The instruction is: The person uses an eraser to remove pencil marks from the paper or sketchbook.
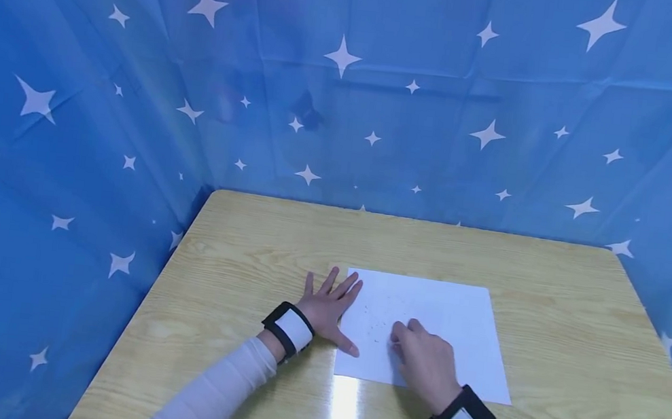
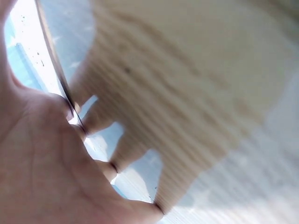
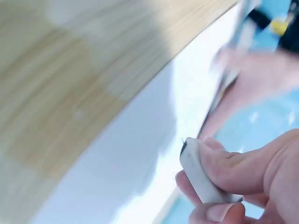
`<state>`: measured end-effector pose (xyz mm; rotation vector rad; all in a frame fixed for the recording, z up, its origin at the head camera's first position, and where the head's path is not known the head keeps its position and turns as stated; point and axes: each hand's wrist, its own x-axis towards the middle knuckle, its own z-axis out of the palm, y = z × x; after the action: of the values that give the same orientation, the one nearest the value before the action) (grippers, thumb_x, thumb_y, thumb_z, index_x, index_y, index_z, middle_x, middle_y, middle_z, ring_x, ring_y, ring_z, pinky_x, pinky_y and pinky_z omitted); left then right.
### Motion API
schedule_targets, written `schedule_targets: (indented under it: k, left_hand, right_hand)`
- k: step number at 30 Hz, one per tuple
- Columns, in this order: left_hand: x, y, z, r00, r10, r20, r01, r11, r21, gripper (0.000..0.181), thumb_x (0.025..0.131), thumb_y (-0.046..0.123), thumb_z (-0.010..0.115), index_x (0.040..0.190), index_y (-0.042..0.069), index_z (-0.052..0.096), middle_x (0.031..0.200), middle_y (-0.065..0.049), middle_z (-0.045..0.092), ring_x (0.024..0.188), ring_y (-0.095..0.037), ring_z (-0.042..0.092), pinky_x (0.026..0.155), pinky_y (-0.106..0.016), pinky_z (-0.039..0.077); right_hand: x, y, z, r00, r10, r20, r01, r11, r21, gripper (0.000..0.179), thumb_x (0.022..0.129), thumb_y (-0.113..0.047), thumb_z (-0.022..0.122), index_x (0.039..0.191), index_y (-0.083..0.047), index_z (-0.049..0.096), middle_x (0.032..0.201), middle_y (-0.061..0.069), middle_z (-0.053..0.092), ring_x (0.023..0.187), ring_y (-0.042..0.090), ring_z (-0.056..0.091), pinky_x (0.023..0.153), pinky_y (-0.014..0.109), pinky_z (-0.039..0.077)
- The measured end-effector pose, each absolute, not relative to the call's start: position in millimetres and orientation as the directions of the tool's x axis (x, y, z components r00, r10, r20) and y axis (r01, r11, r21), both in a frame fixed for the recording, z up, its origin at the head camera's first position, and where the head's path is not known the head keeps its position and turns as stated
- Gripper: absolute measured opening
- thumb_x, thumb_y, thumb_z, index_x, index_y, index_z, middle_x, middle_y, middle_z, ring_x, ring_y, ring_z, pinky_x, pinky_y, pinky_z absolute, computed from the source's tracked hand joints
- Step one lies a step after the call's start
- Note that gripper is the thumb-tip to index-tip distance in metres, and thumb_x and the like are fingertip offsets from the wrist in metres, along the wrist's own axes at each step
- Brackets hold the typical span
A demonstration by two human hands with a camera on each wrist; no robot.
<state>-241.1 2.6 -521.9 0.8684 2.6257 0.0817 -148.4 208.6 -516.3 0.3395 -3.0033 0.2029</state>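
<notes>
A sheet of white paper [image 1: 447,317] lies on the wooden table, with small dark crumbs [image 1: 376,341] scattered over its left part. My left hand [image 1: 325,311] is spread flat at the paper's left edge, thumb and fingertips on the sheet. In the left wrist view its palm [image 2: 56,163] faces the table, fingers apart. My right hand [image 1: 427,362] is over the middle of the paper and pinches a white eraser [image 3: 198,172] between thumb and fingers. One corner of the eraser is smudged dark. From the head view the eraser is hidden behind the fingers.
The pale wooden table [image 1: 259,235] reaches back to a blue curtain [image 1: 371,104] with white stars, which also hangs along both sides. A bright light reflection lies on the tabletop just in front of the paper.
</notes>
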Motion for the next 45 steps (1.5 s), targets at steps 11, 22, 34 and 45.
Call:
schedule_targets:
  k: [11,22,34,45]
  left_hand:
    - [-246,6,-530,-0.745,0.586,-0.32,0.554,0.81,0.191,0.135,0.055,0.086,0.062,0.156,0.022,0.0,0.162,0.004,-0.008,0.142,-0.032,-0.015,0.109,-0.074,-0.002]
    - [-244,-3,-523,-0.736,0.578,-0.352,0.56,0.812,0.162,0.134,0.056,0.084,0.063,0.156,0.019,0.002,0.163,0.002,-0.006,0.142,-0.035,-0.012,0.107,-0.076,0.001]
    - [-240,3,-520,-0.755,0.578,-0.308,0.56,0.814,0.154,0.131,0.057,0.083,0.064,0.156,0.019,0.006,0.163,0.001,-0.002,0.143,-0.035,-0.008,0.108,-0.075,0.005]
    - [-242,3,-528,-0.739,0.6,-0.306,0.562,0.8,0.212,0.135,0.055,0.082,0.066,0.156,0.018,0.004,0.163,0.001,-0.004,0.143,-0.035,-0.011,0.107,-0.076,0.0]
  right_hand:
    - [-146,222,-521,-0.982,-0.173,0.077,-0.181,0.975,-0.129,0.007,0.078,-0.012,0.076,0.082,-0.014,0.071,0.063,0.001,0.054,0.044,0.011,0.039,0.038,0.025,0.032]
    - [-154,218,-513,-0.992,-0.124,0.022,-0.125,0.962,-0.243,0.009,0.077,-0.013,0.078,0.08,-0.016,0.07,0.067,0.0,0.058,0.051,0.012,0.045,0.043,0.027,0.038]
    - [-178,194,-520,-0.977,-0.207,0.055,-0.214,0.94,-0.264,0.007,0.077,-0.017,0.078,0.077,-0.02,0.071,0.067,-0.003,0.059,0.051,0.01,0.046,0.042,0.027,0.041]
    - [-170,260,-510,-0.993,-0.107,0.053,-0.116,0.973,-0.201,0.008,0.075,-0.011,0.079,0.078,-0.015,0.073,0.065,0.0,0.06,0.052,0.013,0.047,0.041,0.029,0.041]
